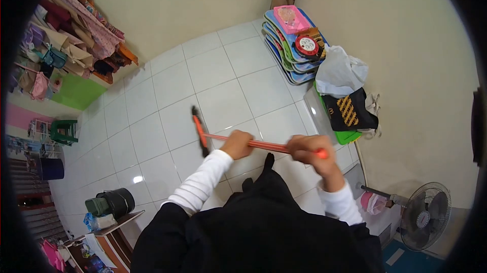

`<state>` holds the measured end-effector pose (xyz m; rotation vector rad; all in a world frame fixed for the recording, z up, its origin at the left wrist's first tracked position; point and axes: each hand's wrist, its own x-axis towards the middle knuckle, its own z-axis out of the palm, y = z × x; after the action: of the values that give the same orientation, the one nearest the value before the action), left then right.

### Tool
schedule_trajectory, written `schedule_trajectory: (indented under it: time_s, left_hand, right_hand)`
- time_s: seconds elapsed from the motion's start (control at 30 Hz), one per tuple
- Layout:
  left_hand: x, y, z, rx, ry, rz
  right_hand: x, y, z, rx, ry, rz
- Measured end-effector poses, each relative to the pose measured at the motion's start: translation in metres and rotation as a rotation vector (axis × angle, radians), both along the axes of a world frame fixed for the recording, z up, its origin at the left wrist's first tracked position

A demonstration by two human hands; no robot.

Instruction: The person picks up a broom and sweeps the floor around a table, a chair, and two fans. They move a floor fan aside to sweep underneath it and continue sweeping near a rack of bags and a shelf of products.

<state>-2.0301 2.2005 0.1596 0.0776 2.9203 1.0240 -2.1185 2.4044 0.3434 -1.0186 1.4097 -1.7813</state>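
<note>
A broom with a long red-orange handle (pixel 271 146) slants across the view in front of my body. Its orange head (pixel 199 130), dark at both ends, is down by the white floor tiles to the left of my feet. My left hand (pixel 237 144) wraps around the lower part of the handle. Higher up, close to the rounded red end, the fingers of my right hand (pixel 310 152) are closed around the same handle.
Against the right wall are stacked folded mats (pixel 291 52) topped by a pink basket (pixel 290 18) and a red cord reel (pixel 307 46). Beside them is a lidded box (pixel 324 116) with bags. A fan (pixel 425 217) stands lower right, a black bucket (pixel 119 203) lower left.
</note>
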Motion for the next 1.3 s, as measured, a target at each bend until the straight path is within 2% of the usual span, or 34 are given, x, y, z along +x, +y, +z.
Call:
schedule_trajectory:
  time_s: [0.07, 0.13, 0.2, 0.3, 0.37, 0.43, 0.5, 0.6, 0.7, 0.83, 0.97, 1.03, 1.1, 1.2, 1.3]
  left_hand:
    - [-0.039, 0.032, 0.021, 0.055, 0.088, -0.125]
    - [-0.074, 0.057, 0.056, 0.129, 0.021, -0.227]
    - [-0.110, 0.074, 0.065, 0.108, -0.050, -0.330]
    - [-0.165, 0.079, 0.018, 0.262, -0.055, -0.384]
    - [-0.191, 0.065, -0.012, 0.317, 0.028, -0.368]
    - [-0.215, 0.047, -0.052, 0.290, 0.064, -0.366]
    - [-0.236, 0.025, -0.097, 0.268, 0.040, -0.301]
    - [-0.258, -0.006, -0.152, 0.323, 0.025, -0.081]
    - [-0.268, -0.037, -0.170, 0.330, 0.041, 0.107]
    - [-0.246, -0.086, -0.129, 0.296, 0.043, 0.251]
    - [-0.201, -0.129, -0.105, 0.093, -0.131, 0.232]
    - [-0.187, -0.150, -0.078, 0.009, -0.265, 0.191]
    - [-0.191, -0.164, -0.056, -0.058, -0.301, 0.146]
    - [-0.211, -0.177, -0.052, -0.119, -0.311, 0.128]
    - [-0.250, -0.159, -0.023, -0.071, -0.110, 0.090]
  right_hand:
    - [-0.013, 0.019, 0.044, -0.070, -0.011, -0.075]
    - [-0.025, 0.026, 0.076, -0.058, 0.069, -0.116]
    - [-0.044, 0.022, 0.081, 0.015, 0.145, -0.126]
    - [-0.087, 0.005, 0.057, 0.232, 0.294, -0.076]
    - [-0.104, -0.032, 0.033, 0.329, 0.276, -0.138]
    - [-0.127, -0.053, -0.020, 0.455, 0.472, -0.057]
    - [-0.141, -0.075, -0.068, 0.475, 0.505, 0.027]
    - [-0.160, -0.107, -0.103, 0.309, 0.480, 0.150]
    - [-0.181, -0.134, -0.119, 0.223, 0.509, 0.345]
    - [-0.195, -0.157, -0.112, -0.001, 0.440, 0.396]
    - [-0.192, -0.177, -0.098, -0.089, 0.306, 0.468]
    - [-0.192, -0.190, -0.091, -0.106, 0.243, 0.471]
    - [-0.198, -0.196, -0.092, -0.126, 0.172, 0.403]
    - [-0.222, -0.194, -0.091, -0.128, 0.068, 0.265]
    - [-0.268, -0.166, -0.047, -0.070, 0.007, 0.179]
